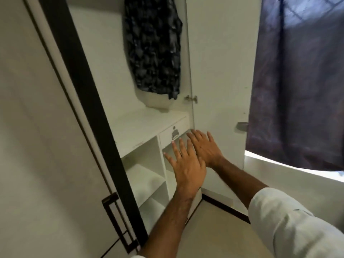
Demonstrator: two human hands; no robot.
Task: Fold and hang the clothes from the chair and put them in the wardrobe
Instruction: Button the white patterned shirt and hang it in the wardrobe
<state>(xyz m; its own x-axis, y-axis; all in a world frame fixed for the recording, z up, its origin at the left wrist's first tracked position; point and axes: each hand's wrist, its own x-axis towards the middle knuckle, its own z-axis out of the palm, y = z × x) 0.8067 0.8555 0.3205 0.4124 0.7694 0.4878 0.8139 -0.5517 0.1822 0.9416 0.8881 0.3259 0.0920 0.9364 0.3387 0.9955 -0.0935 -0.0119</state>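
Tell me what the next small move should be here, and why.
Probably draw both hands back and turn for the next garment. The left hand and right hand are open and hold nothing, a dark patterned shirt already hangs inside the wardrobe, and the shelves look bare.

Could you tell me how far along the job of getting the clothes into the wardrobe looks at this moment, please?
Done: one dark patterned garment already hangs in the open wardrobe. In hand: nothing; the left hand and right hand are both open and empty, reaching toward the drawer. Left: the lower shelves hold no folded clothes, and the chair is out of view, so what remains cannot be counted.
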